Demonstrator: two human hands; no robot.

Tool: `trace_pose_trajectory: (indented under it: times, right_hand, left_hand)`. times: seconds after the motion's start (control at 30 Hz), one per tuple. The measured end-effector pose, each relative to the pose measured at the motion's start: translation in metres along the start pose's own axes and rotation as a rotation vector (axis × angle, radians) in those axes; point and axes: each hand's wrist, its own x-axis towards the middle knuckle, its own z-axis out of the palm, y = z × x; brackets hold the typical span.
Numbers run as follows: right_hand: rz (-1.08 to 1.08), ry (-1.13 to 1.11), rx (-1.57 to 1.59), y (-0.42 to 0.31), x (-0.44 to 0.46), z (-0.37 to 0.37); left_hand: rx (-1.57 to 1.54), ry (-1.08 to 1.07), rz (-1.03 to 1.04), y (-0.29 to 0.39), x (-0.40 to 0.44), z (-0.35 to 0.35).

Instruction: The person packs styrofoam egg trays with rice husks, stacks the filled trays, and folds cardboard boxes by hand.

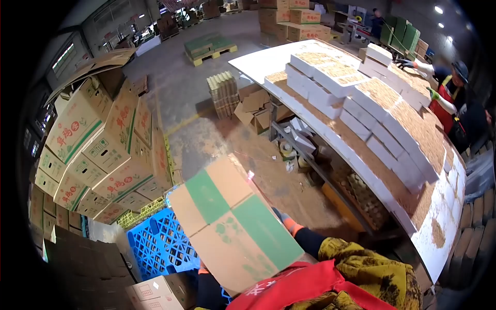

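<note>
On the far left we have the printed cartons (111,142), piled flush against one another on a yellow plastic pallet (138,213); we'd guess that tight fit keeps the tall pile steady. Just right of it comes the blue plastic pallet (160,240), its lattice partly hidden, with a small carton (150,292) at its near edge.

Now the left hand (203,268): we catch only a scrap of orange glove at the carton's lower left edge, so we cannot tell how its fingers stand. And here, centre stage, is the green-banded carton (235,222), held tilted in front of the red apron (294,284), between the two hands; a grip from both sides looks like the natural way to balance something this broad.

Over on its right side, the right hand (289,223), gloved in grey and orange, lies against the cardboard. Its fingers are partly covered, so we can't call them spread or pressed together.

Further right we reach the tabletop (431,256), carrying rows of white boxes (310,92) topped with straw-coloured shavings (380,90), perhaps cushioning. They stand in close ranks, presumably to save room, and a co-worker (445,114) leans in at the far right edge.
</note>
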Motion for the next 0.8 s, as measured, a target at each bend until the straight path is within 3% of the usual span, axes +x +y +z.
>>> trace_pose_trajectory:
  times: [0.1,0.13,0.27,0.33,0.37,0.4,0.5,0.6,0.63,0.8]
  right_hand:
    - [0.126,-0.025,-0.104,-0.052,0.098,0.047]
    - [0.252,-0.027,0.074,-0.061,0.144,0.059]
    - [0.398,-0.121,0.228,-0.158,0.258,0.119]
    - [-0.052,-0.118,-0.268,-0.159,0.371,0.102]
    - [-0.254,-0.119,-0.508,-0.184,0.386,0.117]
    - [0.011,-0.053,-0.281,-0.218,0.401,0.122]
    - [-0.548,-0.018,-0.625,-0.295,0.484,0.119]
    - [0.032,-0.074,0.073,-0.421,0.558,0.115]
    - [-0.107,-0.037,-0.045,-0.453,0.591,0.108]
    - [-0.157,-0.067,-0.04,-0.61,0.731,0.059]
  left_hand:
    - [-0.005,0.022,0.026,0.058,0.077,0.015]
    - [-0.009,0.021,0.035,0.075,0.107,0.019]
    - [0.016,-0.009,0.06,0.151,0.247,0.044]
    - [0.012,-0.045,0.076,0.191,0.321,0.071]
    - [0.027,-0.062,0.085,0.213,0.354,0.085]
    - [0.042,-0.084,0.092,0.235,0.385,0.102]
    - [0.093,-0.183,0.146,0.309,0.472,0.173]
    - [0.134,-0.292,0.198,0.371,0.555,0.261]
    - [0.143,-0.321,0.215,0.387,0.584,0.292]
    - [0.162,-0.406,0.253,0.434,0.728,0.45]
